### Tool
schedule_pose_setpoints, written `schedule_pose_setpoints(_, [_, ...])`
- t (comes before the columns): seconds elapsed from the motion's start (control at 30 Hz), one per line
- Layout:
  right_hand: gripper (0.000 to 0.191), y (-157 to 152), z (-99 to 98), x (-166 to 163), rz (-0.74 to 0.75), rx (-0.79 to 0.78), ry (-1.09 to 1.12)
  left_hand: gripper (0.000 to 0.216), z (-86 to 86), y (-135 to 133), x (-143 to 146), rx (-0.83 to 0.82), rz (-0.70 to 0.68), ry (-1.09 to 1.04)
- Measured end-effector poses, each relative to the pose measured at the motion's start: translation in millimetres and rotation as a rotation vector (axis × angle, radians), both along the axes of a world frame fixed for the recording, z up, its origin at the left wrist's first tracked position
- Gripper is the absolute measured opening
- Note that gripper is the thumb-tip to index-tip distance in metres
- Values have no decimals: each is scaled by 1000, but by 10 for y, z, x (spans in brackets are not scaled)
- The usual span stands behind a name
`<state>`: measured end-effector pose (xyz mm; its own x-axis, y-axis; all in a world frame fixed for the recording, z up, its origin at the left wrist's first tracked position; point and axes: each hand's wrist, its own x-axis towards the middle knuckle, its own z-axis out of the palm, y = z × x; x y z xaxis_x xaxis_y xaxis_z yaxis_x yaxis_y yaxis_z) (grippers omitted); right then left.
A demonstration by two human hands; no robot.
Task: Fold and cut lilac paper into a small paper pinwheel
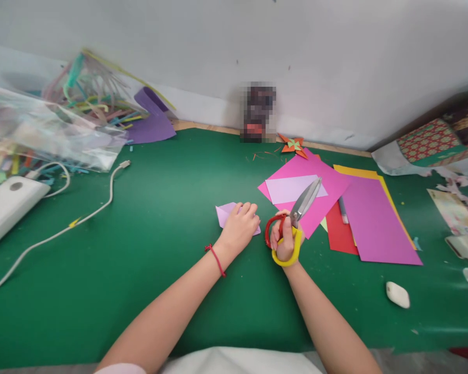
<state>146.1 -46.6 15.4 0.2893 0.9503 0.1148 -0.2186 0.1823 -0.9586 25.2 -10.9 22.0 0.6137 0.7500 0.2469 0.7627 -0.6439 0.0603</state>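
Note:
My left hand, a red cord bracelet at its wrist, rests on a folded piece of lilac paper on the green tabletop. Its fingers are curled together over the paper and cover much of it. Just to the right, my right hand is closed around scissors with one red and one yellow handle. Their blades point up and to the right, over a lilac paper strip lying on a magenta sheet.
Purple paper, a red sheet and a pen lie to the right. Nearer sits a small white case. An orange paper star is by the wall. At left are a white power bank, a cable and bagged paper strips.

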Motion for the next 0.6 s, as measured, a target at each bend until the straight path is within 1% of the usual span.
schedule_pose_setpoints(0.13, [25, 0, 9, -1, -6, -23, -2, 20, 82, 58, 5, -46, -70, 73])
schedule_pose_setpoints(0.23, [26, -2, 13, 0, -11, -29, -3, 20, 101, 136, -6, -95, -148, 101])
schedule_pose_setpoints(0.4, [25, 9, 46, -18, -9, -18, 19, 31, 18, 285, -15, -272, -209, 152])
schedule_pose_setpoints(0.5, [25, 24, 79, -50, -3, -14, 41, 33, -55, 339, -29, -291, -218, 120])
schedule_pose_setpoints(0.6, [24, 28, 92, -89, -17, -3, 32, 32, -98, 341, -59, -272, -221, 52])
